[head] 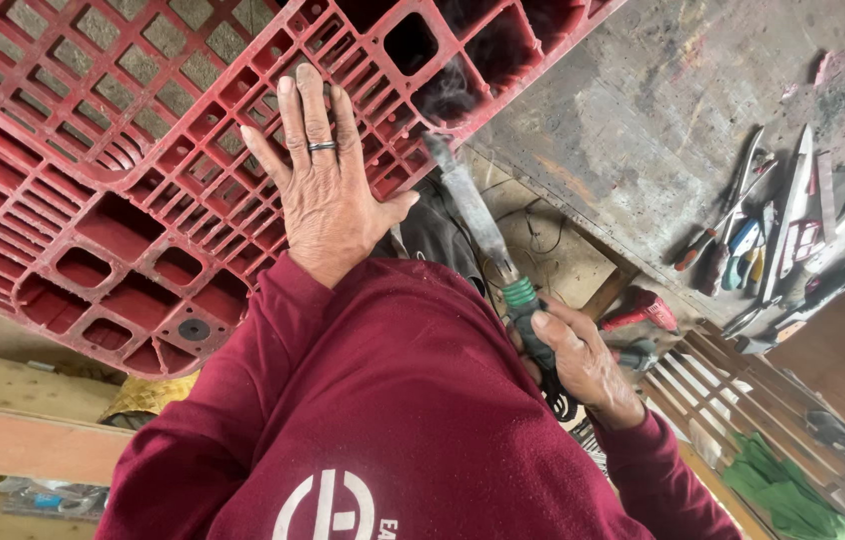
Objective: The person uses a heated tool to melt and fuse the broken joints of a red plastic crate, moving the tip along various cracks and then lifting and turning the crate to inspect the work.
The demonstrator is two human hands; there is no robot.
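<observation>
My left hand (324,186), a ring on one finger, lies flat with fingers spread on the underside of a big red plastic grid pallet (93,190). My right hand (580,358) grips the green and black handle of a heated flat-bladed iron (473,212). Its blade tip touches the pallet's edge near a square opening, and thin smoke (448,85) rises there. Dark red sleeves cover both of my arms.
A worn grey workbench (663,110) lies to the right with screwdrivers, pliers and knives (763,235) in a heap. A red-handled tool (641,310) rests near my right hand. A green cloth (783,490) lies at lower right, wooden boards (23,440) at lower left.
</observation>
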